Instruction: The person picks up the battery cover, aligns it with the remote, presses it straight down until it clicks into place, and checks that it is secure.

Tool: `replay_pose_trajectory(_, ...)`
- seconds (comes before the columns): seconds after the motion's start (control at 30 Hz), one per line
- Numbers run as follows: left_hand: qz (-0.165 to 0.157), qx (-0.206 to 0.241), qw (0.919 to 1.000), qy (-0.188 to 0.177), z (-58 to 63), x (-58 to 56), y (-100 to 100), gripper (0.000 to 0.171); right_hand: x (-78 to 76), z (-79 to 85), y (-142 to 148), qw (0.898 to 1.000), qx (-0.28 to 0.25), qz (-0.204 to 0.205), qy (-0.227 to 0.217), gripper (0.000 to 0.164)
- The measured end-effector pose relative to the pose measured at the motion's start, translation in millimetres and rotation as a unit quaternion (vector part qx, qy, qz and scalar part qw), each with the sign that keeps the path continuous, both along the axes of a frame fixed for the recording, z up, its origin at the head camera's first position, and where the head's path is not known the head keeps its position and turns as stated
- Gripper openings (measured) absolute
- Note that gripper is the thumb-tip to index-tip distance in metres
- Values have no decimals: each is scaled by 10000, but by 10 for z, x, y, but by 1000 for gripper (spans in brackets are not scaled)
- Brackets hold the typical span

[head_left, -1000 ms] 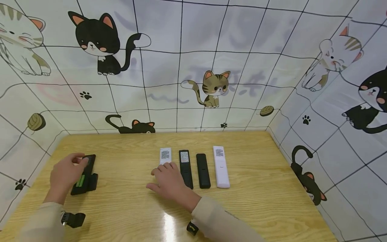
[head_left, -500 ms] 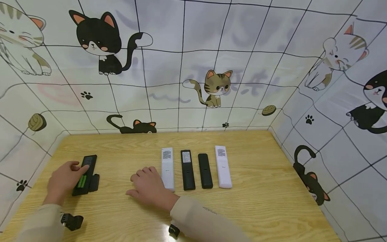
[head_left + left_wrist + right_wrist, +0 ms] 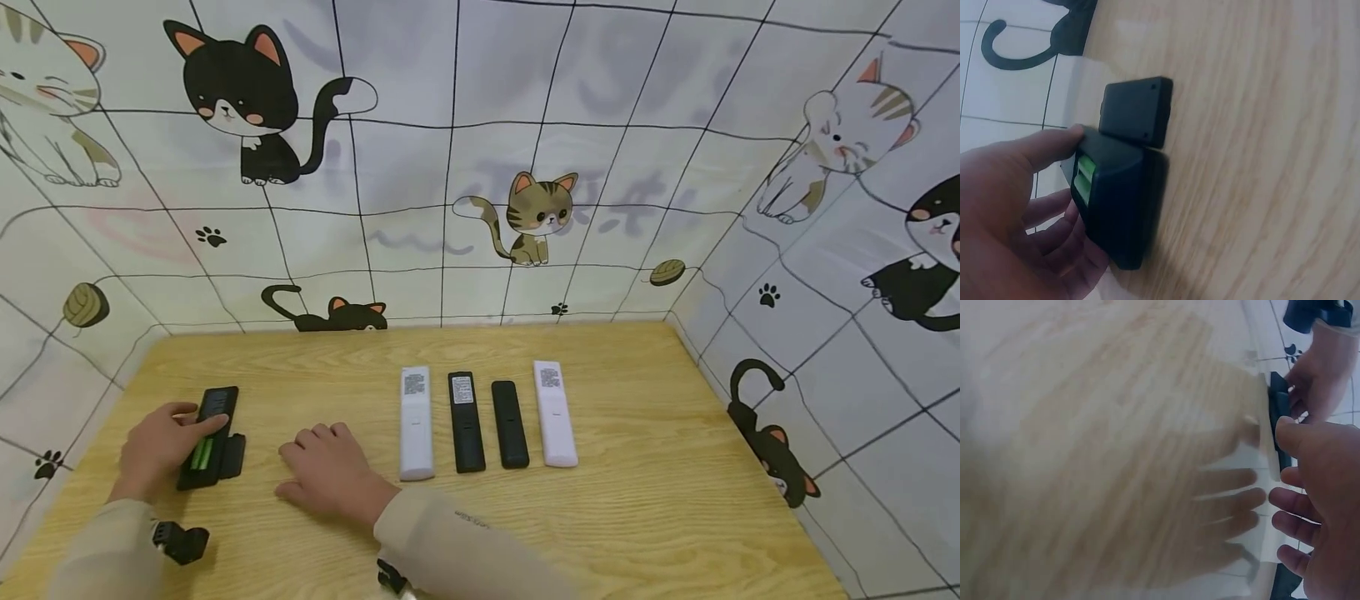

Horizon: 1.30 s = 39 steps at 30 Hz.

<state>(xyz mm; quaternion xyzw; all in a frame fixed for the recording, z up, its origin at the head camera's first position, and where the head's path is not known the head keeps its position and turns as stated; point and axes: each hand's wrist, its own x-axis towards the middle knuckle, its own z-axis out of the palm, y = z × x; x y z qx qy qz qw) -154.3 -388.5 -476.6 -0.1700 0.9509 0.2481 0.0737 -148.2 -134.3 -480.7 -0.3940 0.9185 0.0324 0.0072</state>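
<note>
At the left of the table, a black remote control (image 3: 216,450) lies back up with its battery compartment uncovered. Green batteries (image 3: 201,455) show inside it. My left hand (image 3: 153,450) holds this remote from its left side, thumb over the back and fingers along the far edge, as the left wrist view shows. Beside its right edge lies the small black battery cover (image 3: 1132,109). My right hand (image 3: 330,467) hovers low over the table to the right of the remote, fingers loosely spread with nothing in them.
Right of centre, more remotes lie face down in a row: a white one (image 3: 416,425), a black one (image 3: 467,429), a shorter black one (image 3: 509,425) and another white one (image 3: 555,417). Cat-print cloth walls (image 3: 405,183) border the wooden table (image 3: 637,500) at back and sides.
My right hand has moved left, from over the nearest white remote toward the held black remote, uncovering the white one. My left hand stays at the black remote, its thumb shifted slightly.
</note>
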Motion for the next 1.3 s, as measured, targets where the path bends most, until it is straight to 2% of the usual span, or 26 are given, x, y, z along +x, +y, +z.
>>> replay_pose_trajectory(0.2, 216, 460, 9983, -280, 61, 6, -73, 96, 12, -8, -180, 9999, 23, 155, -49, 52)
replay_pose_trajectory(0.57, 786, 1479, 9857, -186, 54, 54, -80, 93, -69, -47, -442, 9999, 94, -14, 39, 65)
replay_pose_trajectory(0.77, 1224, 1890, 9743, 27, 47, 85, -139, 92, -85, -45, -494, 9978, 620, 103, 196, 66)
replay_pose_trajectory(0.9, 1367, 1946, 9713, 47, 35, 125, -181, 93, -71, -57, -525, 9969, 698, 280, 222, 61)
replay_pose_trajectory(1.1, 1459, 2026, 9682, 139, 30, 173, -205, 92, -62, -56, -612, 9993, 73, 226, 280, 55)
replay_pose_trajectory(1.3, 1512, 2154, 9641, 356, 29, 206, -203, 89, -57, -87, -657, 9994, 162, 134, 269, 49)
